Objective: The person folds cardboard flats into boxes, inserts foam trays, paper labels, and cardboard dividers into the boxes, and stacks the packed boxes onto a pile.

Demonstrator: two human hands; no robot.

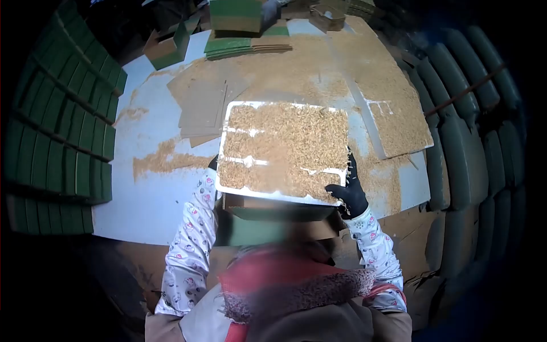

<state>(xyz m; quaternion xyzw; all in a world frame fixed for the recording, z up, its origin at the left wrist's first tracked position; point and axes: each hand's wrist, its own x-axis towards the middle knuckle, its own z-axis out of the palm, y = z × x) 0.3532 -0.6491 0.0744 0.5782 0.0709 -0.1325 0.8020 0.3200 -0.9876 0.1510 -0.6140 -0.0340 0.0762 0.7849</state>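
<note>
A white tray (pixel 259 194) with a shallow rim, covered in loose straw-coloured flakes, is held level in front of me. My right hand (pixel 354 194), in a black glove, grips its right edge with the thumb over the near corner. At the left edge, only a dark bit of my left hand (pixel 213 163) shows; its fingers are hidden behind the tray. Directly beneath the near edge stands an open green and brown cardboard box (pixel 279 212), partly covered by the tray.
Flat cardboard sheets (pixel 202 105) lie on the white table (pixel 134 211) amid scattered flakes. A long flake-covered board (pixel 393 119) lies right. Green boxes (pixel 57 125) are stacked left, filled sacks (pixel 456 154) right. Folded green cartons (pixel 245 47) and open boxes (pixel 171 47) sit at the back.
</note>
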